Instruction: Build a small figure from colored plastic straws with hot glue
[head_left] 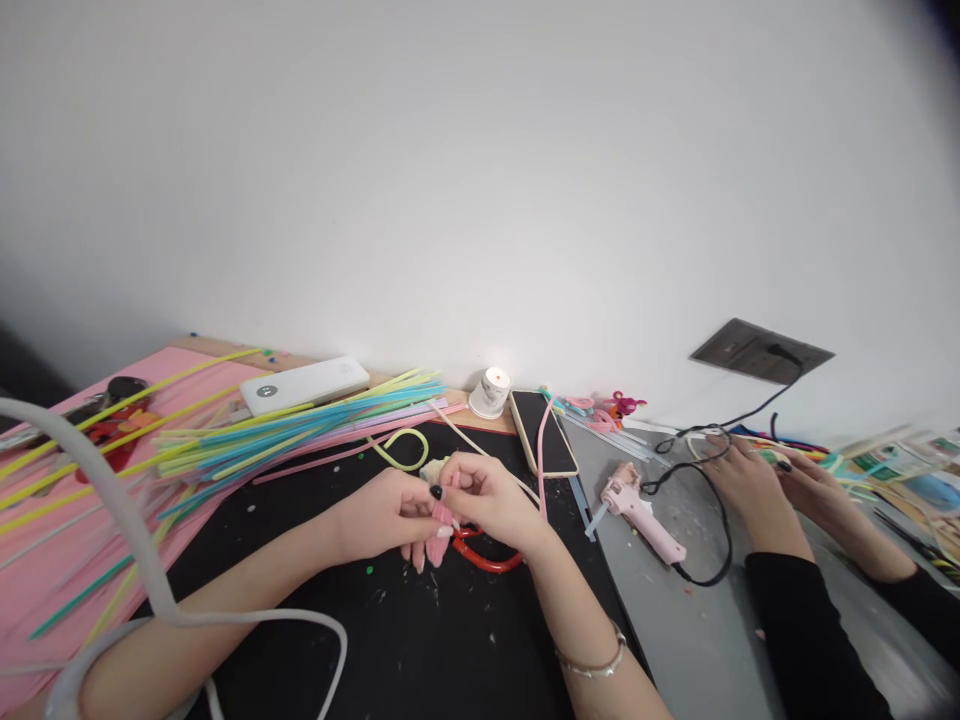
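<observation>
Over the black mat (420,650), my left hand (386,515) and my right hand (484,495) meet with fingertips pinched together. Between them is a small pink pipe cleaner piece (435,545), gripped from both sides and partly covered by fingers. Its full shape does not show. Under my right hand lie red scissors handles (491,566), the rest hidden. A looped yellow-green pipe cleaner (409,432) rests just beyond my hands. To the right, a pink strip (541,450) runs across a phone (544,435).
Bundled coloured pipe cleaners (300,430) and a white power bank (304,386) lie left. A paper cup (491,392) stands against the wall. A pink glue gun (645,520) with a black cord lies right, near another person's hands (750,490). A white cable (150,560) crosses my left forearm.
</observation>
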